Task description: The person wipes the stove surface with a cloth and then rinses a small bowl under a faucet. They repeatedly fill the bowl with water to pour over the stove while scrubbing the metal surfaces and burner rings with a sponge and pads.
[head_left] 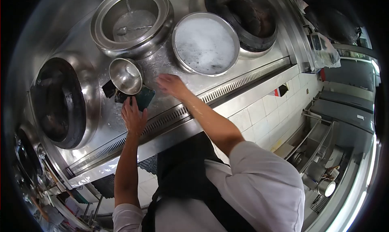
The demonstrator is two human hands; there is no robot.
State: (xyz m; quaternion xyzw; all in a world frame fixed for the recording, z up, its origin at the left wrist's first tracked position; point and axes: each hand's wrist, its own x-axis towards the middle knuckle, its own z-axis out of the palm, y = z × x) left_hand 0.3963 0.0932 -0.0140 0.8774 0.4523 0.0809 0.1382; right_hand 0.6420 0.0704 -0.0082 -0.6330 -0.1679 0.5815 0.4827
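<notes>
Head view, looking down on a stainless steel cooking range [227,90]. The left hand [133,116] is lying flat with its fingers extended, pressing on a dark green scouring pad [145,97] that is sitting on the wet steel surface; the fingers are resting on the pad's near edge rather than closing around it. The pad is lying just beside, and partly under, a small steel bowl [126,75], which is standing upright with a dark object showing at its lower left edge; what that object is cannot be told. The right hand [172,85] is resting on the wet surface just right of the pad, fingers loosely spread, holding nothing that is visible; motion blur is obscuring the fingertips, so whether it is touching the pad cannot be told. Behind the hands, a large steel pot [131,21] is holding water with a ladle lying in it, and a round steel basin [206,43] is holding soapy foam. A dark wok [58,102] is sitting in a burner well to the left, another wok [243,15] at upper right. A slotted drain channel [243,80] is running along the range's front edge, with white tiles [259,114] below.
</notes>
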